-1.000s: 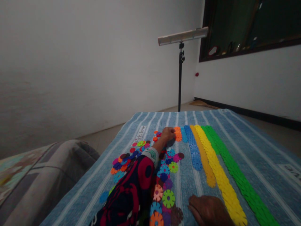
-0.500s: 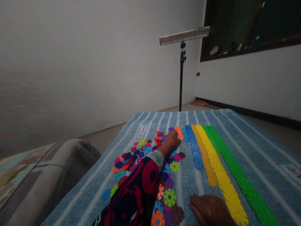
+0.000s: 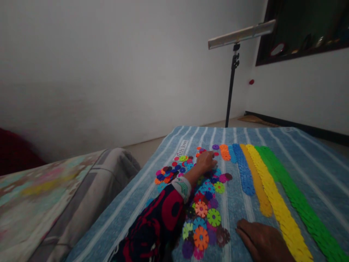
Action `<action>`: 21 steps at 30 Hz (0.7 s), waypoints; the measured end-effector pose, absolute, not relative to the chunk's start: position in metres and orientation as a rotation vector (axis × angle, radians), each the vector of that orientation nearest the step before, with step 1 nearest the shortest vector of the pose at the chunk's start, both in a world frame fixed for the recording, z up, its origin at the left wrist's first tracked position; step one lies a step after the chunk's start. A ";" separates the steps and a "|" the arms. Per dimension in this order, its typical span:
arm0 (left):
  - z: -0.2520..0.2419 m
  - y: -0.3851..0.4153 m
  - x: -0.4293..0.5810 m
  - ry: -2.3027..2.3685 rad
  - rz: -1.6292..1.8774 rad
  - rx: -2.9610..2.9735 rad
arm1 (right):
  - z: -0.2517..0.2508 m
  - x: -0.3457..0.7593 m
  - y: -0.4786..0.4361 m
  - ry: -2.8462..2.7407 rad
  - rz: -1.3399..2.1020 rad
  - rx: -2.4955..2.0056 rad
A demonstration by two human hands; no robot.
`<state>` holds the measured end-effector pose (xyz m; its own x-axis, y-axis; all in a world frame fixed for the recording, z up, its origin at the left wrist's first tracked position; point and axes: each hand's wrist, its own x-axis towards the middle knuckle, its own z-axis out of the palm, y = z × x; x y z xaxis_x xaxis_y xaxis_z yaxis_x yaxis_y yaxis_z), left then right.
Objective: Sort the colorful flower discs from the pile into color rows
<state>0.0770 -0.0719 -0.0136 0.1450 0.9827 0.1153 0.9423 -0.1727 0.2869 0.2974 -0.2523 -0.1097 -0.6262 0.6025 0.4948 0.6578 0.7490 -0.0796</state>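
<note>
You face a pale wall (image 3: 114, 72) at eleven o'clock, a black stand (image 3: 230, 91) and dark-framed window (image 3: 311, 27) toward one, cloth-draped furniture (image 3: 68, 196) at ten.

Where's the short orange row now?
In the head view, the orange row lies toward the far end of the cloth, right of the left hand, between a purple disc and the light-blue row.

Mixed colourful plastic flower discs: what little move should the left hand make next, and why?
Perhaps pick out the bright orange notched plastic disc: it lies in the mixed pile, the left hand is above that pile, and the orange disc row looks much shorter than the yellow disc row.
</note>
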 end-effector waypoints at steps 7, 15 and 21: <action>0.020 -0.121 -0.047 2.216 0.126 2.094 | -0.105 0.298 -0.253 -2.427 -0.087 -0.997; 0.018 -0.148 -0.128 2.355 0.113 1.750 | -0.106 0.302 -0.251 -2.427 -0.006 -1.025; 0.009 -0.146 -0.126 2.334 0.182 1.686 | -0.102 0.303 -0.252 -2.434 0.026 -1.063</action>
